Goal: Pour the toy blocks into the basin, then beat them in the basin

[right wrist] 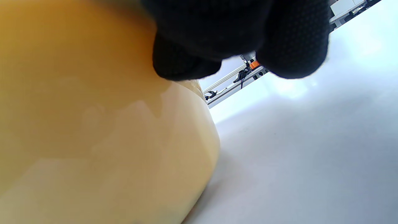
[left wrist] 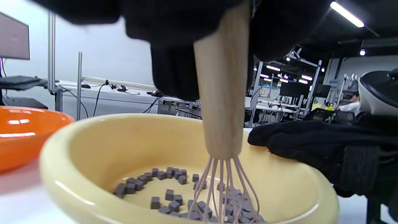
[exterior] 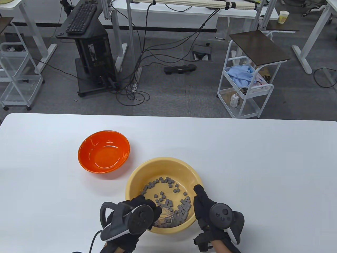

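Observation:
A yellow basin [exterior: 137,176] stands on the white table and holds several small grey toy blocks [exterior: 168,181]. My left hand [exterior: 139,208] grips the wooden handle of a whisk [left wrist: 222,93], upright, with its pinkish wires [left wrist: 224,189] down among the blocks [left wrist: 169,194] at the basin's near side. My right hand [exterior: 201,203] holds the basin's right rim, thumb lying over the edge; the right wrist view shows its fingers [right wrist: 292,40] against the basin's outer wall [right wrist: 102,140]. The empty orange bowl [exterior: 104,151] sits to the basin's upper left.
The table [exterior: 263,163] stretches wide to the right and left of the two bowls. Beyond its far edge are a white cart [exterior: 247,79], a computer stand [exterior: 87,47] and floor cables.

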Demonstrator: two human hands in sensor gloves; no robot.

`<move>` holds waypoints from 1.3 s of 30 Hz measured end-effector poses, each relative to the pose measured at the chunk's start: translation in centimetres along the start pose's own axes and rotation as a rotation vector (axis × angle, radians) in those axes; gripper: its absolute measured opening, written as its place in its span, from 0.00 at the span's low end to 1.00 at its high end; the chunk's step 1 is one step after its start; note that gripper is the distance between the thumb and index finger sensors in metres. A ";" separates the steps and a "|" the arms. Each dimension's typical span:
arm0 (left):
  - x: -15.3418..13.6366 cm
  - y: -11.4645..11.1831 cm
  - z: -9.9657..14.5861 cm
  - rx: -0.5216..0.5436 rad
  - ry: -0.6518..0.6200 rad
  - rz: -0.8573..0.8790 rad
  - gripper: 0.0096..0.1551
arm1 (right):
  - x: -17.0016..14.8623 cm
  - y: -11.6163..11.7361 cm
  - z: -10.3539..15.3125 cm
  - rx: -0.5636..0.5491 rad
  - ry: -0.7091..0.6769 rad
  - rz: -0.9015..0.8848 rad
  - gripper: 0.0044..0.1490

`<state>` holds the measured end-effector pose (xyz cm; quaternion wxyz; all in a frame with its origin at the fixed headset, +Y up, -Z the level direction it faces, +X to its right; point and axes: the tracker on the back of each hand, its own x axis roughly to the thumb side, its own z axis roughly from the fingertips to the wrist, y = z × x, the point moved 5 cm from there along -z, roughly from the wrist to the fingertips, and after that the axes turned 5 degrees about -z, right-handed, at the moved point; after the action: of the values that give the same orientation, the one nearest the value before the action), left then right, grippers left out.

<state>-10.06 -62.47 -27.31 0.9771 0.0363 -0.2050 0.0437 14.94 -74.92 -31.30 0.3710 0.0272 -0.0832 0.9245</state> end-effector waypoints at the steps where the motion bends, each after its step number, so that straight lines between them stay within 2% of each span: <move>1: -0.1 -0.4 -0.3 -0.013 -0.014 0.033 0.20 | 0.0 0.0 0.0 0.001 -0.002 0.001 0.26; 7: 0.0 -2.7 -1.3 -0.122 -0.074 0.161 0.20 | 0.0 0.0 0.0 0.005 -0.007 -0.005 0.26; 14: 1.5 -4.4 -1.9 -0.168 -0.115 0.083 0.24 | -0.1 0.0 0.0 0.006 -0.007 -0.008 0.26; 24: -0.6 -5.4 -2.6 -0.087 0.028 -0.009 0.25 | -0.1 0.0 0.0 0.007 -0.009 -0.013 0.26; 28: -1.4 -4.9 -2.3 -0.060 0.108 -0.109 0.24 | -0.1 0.0 0.0 0.009 -0.011 -0.011 0.26; 31: -1.7 -3.6 -1.7 -0.001 0.167 -0.173 0.23 | -0.1 0.0 0.0 0.010 -0.012 -0.009 0.26; 35: -2.0 -2.3 -1.2 0.030 0.200 -0.269 0.21 | 0.0 0.0 0.0 0.011 -0.011 -0.007 0.26; 39: -2.4 -1.1 -0.6 0.046 0.221 -0.289 0.19 | -0.1 0.0 0.0 0.010 -0.012 -0.005 0.26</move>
<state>-11.88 -63.65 -28.92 0.9887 0.0829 -0.0879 -0.0887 15.00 -74.95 -31.26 0.3726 0.0346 -0.0806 0.9238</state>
